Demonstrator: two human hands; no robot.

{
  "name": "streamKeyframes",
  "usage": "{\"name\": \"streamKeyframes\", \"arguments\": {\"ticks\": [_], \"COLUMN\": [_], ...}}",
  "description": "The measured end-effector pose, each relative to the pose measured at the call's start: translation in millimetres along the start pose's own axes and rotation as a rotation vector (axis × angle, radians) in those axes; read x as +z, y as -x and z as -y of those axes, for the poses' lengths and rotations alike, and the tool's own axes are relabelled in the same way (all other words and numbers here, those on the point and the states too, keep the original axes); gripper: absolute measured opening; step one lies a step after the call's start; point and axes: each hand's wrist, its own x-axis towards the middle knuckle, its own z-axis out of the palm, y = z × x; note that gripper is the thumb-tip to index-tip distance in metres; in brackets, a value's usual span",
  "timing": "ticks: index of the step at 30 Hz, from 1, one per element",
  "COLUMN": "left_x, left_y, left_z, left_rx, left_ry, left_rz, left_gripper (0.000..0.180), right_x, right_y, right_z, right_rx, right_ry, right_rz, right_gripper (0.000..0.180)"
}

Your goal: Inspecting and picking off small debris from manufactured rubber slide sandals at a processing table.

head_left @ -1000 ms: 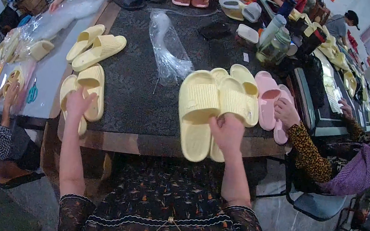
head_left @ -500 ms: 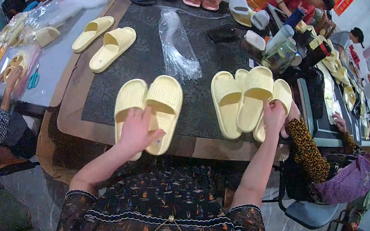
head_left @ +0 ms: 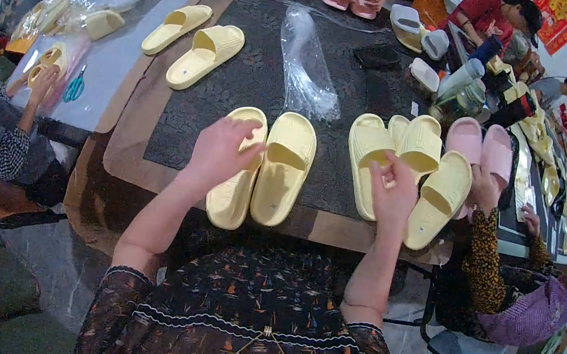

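Two pale yellow slide slippers lie side by side before me, toes pointing away. My left hand (head_left: 228, 148) is over the strap of the left slipper (head_left: 227, 201), fingers spread and hiding part of it; whether it touches cannot be told. The right slipper (head_left: 285, 170) of this pair lies free of my hand. Farther right, my right hand (head_left: 395, 189) hovers among more yellow slippers, its fingers bent but apart from the thumb. Around it are a left slipper (head_left: 369, 143), a middle slipper (head_left: 422, 144) partly covered by the hand, and a nearer slipper (head_left: 438, 200).
Another yellow pair (head_left: 196, 48) and a clear plastic bag (head_left: 306, 67) lie on the dark table mat (head_left: 256, 74). A neighbour's hand is at pink slippers (head_left: 492, 153) on the right. Jars and bottles (head_left: 462, 87) stand behind. Teal scissors (head_left: 75, 86) lie left.
My left hand has shifted up and left over the slipper. My right hand has left the rightmost yellow slipper, now lying nearer and apart, and moved left. Pink slippers now show at the right.
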Motion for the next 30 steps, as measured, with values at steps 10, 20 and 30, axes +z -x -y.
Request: {"name": "streamKeyframes", "arguments": {"ticks": [10,20,30], "left_x": [77,94,86], "left_y": [-89,-76,-80], "left_z": [55,59,66], "left_rx": [0.067,-0.191,-0.145], "left_ry": [-0.257,0.384,0.704], "left_rz": [0.264,-0.087,-0.263], "left_gripper": [0.017,0.018,0.011], "right_x": [121,176,159], "right_y": [-40,-38,-33], "right_z": [44,17,35], "right_rx": [-0.057,0.035,-0.05], "right_ry": [-0.011,-0.22,-0.159], "right_rz": [0.397,0.206,0.435], "right_gripper": [0.032,0.028,0.026]}}
